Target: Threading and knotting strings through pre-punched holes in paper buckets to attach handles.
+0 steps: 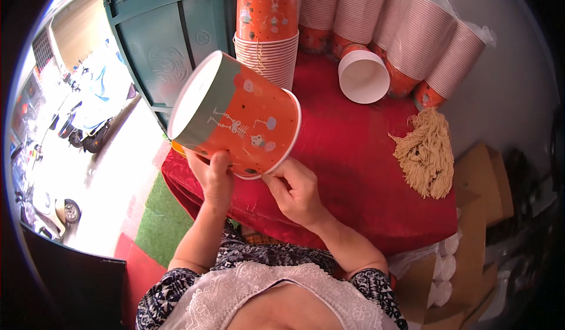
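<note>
Orange paper bucket [238, 118] w/ skeleton print is lying on its side above the near edge of the red-covered table [353, 177], both hands carrying it. Long axis is running lower right to upper left: wide open mouth is facing upper left, narrower base rim is pointing lower right toward the person.

Left hand [215, 180] is gripping under the bucket wall, thumb pressing the printed side, other fingers hidden behind. Right hand [297, 192] is pinching the base rim, thumb and forefinger closed on it.

Counts: 1 bucket in hand; 1 near stack of buckets [268, 33] upright w/ printed one on top; approx. 5 leaning stacks [412, 36] behind (overlapping, exact no. unclear); 1 loose white-lined bucket [364, 77], mouth showing; 1 bundle of tan string [425, 153] at right.
</note>
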A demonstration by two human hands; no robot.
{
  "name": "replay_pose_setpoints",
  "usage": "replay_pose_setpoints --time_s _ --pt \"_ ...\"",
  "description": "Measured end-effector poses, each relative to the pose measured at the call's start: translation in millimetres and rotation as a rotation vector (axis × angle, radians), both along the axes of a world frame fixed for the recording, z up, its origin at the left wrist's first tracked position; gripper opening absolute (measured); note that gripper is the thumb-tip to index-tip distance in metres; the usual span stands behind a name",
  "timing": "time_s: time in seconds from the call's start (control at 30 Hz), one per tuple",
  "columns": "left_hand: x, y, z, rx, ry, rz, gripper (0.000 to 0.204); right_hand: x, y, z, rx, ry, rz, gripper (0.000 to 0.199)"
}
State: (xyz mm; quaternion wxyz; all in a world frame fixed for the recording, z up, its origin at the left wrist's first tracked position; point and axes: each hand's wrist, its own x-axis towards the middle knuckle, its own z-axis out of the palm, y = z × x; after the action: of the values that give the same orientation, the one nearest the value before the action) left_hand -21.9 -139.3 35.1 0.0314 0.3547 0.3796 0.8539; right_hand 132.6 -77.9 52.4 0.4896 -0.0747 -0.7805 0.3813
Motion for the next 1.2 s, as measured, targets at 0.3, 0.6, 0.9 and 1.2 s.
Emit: replay_pose_setpoints --time_s 0.3,0.6,0.9,1.2 --pt "-134 4 68 -0.038 0.185 0.356 0.076 6 93 -5 0.121 -0.096 -0.208 0.013" --pt "-262 66 124 0.081 0.113 -0.088 0.075 6 126 -46 0.054 -0.214 -0.279 0.021" --pt "-272 150 171 0.171 0.043 -0.232 0.063 3 127 -56 0.144 -0.261 -0.26 0.02" --pt "-236 199 202 0.135 0.18 -0.397 0.052 5 126 -54 0.272 -0.326 -0.278 0.02"
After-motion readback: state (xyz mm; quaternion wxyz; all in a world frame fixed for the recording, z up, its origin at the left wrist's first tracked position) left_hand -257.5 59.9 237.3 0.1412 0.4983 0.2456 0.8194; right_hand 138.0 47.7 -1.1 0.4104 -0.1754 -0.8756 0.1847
